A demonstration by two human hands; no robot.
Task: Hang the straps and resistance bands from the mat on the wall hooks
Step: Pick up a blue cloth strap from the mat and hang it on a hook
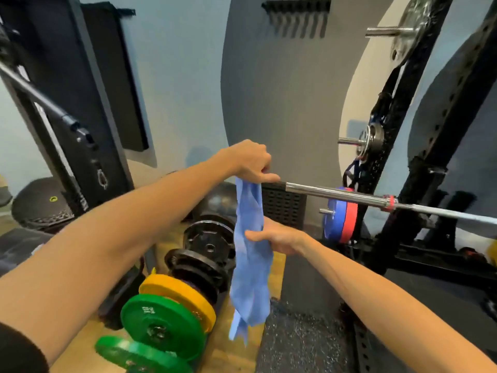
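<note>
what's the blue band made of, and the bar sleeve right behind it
The blue band, pinched at its top by the left hand and held midway by the right hand, looks like thin matte latex or stretch rubber: it hangs limp and crinkled, though fabric can't be ruled out. The bar sleeve looks like polished, probably chromed steel, with bright mirror-like highlights.

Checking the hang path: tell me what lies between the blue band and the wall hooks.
Head view: bare grey wall between the blue band, gripped by left hand and right hand, and the wall hooks.
</note>
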